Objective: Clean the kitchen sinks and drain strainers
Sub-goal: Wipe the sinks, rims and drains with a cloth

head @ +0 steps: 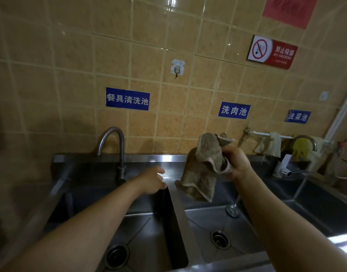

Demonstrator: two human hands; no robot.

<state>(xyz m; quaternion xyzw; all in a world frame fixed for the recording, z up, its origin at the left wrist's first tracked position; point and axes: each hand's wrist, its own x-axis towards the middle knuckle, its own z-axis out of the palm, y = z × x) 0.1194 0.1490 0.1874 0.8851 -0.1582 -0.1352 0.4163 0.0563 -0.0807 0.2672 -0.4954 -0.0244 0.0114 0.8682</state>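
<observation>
Tan tiled wall point(70, 55) behind, with three blue signs, a no-smoking sign point(272, 52) and a small hook point(177, 68). Steel sink unit below it: left sink point(149, 228), middle sink point(247, 228), and a right sink point(321, 209) only partly in view. A rail at the back right carries rags point(270, 144) and a yellow glove point(300, 149). Curved tap point(114, 146) stands behind the left sink; another tap point(308, 141) at far right. Brown cloth point(204, 169) hangs in the air above the divider and the back of the middle sink, bunched at the top. Right hand point(237, 161) grips the cloth, fingers curled round the bunched part. Left hand point(153, 180) reaches over the back of the left sink, fingers loose, holding nothing. A drain strainer point(116, 256) sits in the left sink floor, and another strainer point(220, 239) in the middle sink. A round plug point(232, 210) lies on the middle sink floor near the back.
</observation>
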